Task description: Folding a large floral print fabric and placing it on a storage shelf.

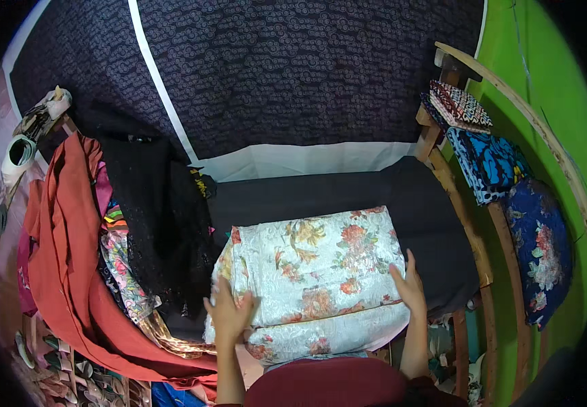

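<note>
A dark patterned cloth (293, 74) with white stripes fills the upper half of the view; its top and left edges are lost in the black fisheye rim. Below it a dark surface (429, 203) runs across, its near part hidden under a folded floral fabric (310, 281), pale with orange and red flowers. The fold lies at the centre, just in front of the person, and its lower edge is covered by a maroon garment (334, 383) that the bottom of the picture cuts off.

On the left a pile of clothes (69, 271) overlaps so much that single pieces are hard to tell apart: a rust-red cloth on top, black lace (164, 230) beside it, bright prints showing only as strips between them. On the right a wooden rail (466, 224) carries draped fabrics (490, 159) in blue and red prints against a green wall (551, 74); what lies under the rail is too dim to make out.

The left hand (228, 313) lies flat on the fold's near left corner, fingers spread and loosely open, gripping nothing. The right hand (409, 285) rests on the right edge of the fold, fingers straight and close together, palm pressed to the cloth; whether the thumb hooks under the edge cannot be seen.
</note>
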Motion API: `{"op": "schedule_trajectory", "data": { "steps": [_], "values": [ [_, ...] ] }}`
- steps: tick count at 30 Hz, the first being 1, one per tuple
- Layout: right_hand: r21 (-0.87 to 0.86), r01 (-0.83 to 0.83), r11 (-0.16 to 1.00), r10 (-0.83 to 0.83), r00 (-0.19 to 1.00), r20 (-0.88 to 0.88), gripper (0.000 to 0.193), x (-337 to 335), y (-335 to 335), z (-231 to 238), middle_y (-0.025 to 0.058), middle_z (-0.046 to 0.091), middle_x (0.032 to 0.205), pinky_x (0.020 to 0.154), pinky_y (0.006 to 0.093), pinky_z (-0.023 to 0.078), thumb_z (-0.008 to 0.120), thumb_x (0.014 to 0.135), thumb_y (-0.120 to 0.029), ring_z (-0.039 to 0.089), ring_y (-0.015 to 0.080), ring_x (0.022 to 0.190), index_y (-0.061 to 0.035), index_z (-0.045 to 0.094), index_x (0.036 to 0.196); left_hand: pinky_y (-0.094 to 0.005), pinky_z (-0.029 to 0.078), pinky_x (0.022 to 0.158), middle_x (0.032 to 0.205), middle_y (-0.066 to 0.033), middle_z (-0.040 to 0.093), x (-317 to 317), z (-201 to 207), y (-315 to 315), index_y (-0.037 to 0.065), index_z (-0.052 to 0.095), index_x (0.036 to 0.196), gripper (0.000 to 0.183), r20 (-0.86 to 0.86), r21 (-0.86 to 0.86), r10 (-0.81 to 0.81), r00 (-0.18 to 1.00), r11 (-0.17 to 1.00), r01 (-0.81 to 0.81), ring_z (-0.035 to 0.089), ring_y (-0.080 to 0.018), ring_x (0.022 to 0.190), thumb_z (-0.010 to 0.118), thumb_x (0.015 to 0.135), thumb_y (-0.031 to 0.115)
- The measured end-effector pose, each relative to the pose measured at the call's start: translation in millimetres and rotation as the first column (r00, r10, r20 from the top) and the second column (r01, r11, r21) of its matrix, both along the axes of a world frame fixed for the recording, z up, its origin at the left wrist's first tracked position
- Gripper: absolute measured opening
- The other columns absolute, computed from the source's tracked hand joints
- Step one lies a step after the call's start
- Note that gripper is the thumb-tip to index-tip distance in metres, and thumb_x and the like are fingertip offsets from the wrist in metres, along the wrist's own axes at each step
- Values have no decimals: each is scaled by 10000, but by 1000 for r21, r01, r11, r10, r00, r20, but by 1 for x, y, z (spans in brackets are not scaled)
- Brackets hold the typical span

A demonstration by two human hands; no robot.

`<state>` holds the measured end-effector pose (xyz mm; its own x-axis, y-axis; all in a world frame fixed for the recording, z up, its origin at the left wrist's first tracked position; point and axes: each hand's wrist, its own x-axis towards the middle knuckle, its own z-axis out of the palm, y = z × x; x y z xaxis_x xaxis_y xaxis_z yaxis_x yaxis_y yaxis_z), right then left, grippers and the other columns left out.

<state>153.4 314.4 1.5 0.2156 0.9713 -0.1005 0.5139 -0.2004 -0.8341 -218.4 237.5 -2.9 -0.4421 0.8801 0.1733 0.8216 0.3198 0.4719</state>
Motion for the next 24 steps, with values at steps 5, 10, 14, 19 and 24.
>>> {"op": "schedule_trajectory", "data": {
  "steps": [5, 10, 14, 19, 24],
  "values": [
    [125, -85, 989, 99, 989, -113, 796, -4, 5, -28, 187, 498, 1177, 921, 325, 365, 728, 696, -230, 481, 261, 1091, 44, 283, 1296, -335, 473, 748, 953, -207, 613, 23, -1, 3, -57, 363, 1222, 721, 439, 37, -51, 897, 999, 39, 611, -316, 836, 680, 688, 309],
    [-47, -87, 995, 34, 746, -665, 531, -8, 16, -12, 110, 579, 1048, 814, 294, 444, 718, 678, -59, 566, 182, 927, 25, 477, 1144, -273, 459, 708, 900, -50, 605, 11, -7, 30, -24, 517, 1072, 438, 955, 177, -193, 226, 980, 92, 561, -118, 778, 640, 658, 49],
    [81, -137, 987, 152, 670, -726, 559, -18, 44, 32, 118, 574, 1054, 794, 299, 455, 723, 667, -35, 570, 189, 914, 37, 463, 1156, -207, 446, 570, 815, -4, 580, 3, 39, 63, 5, 560, 951, 295, 894, 358, -380, 238, 925, 130, 527, -64, 658, 605, 660, -14],
    [311, -114, 943, 310, 635, -707, 547, -26, 101, 77, 109, 571, 1071, 811, 297, 450, 696, 690, -31, 558, 180, 954, 26, 455, 1178, -211, 452, 618, 815, -19, 594, -3, 93, 112, 0, 564, 959, 344, 791, 543, -540, 286, 836, 77, 560, -88, 683, 653, 630, 36],
    [520, -95, 849, 387, 782, -488, 544, -35, 189, 54, 96, 569, 1067, 797, 265, 434, 698, 701, -66, 543, 144, 931, 26, 458, 1180, -212, 439, 633, 818, 2, 589, -12, 67, 205, -12, 566, 951, 253, 586, 651, -620, 522, 744, 153, 530, -67, 698, 640, 710, 12]
  ]
}}
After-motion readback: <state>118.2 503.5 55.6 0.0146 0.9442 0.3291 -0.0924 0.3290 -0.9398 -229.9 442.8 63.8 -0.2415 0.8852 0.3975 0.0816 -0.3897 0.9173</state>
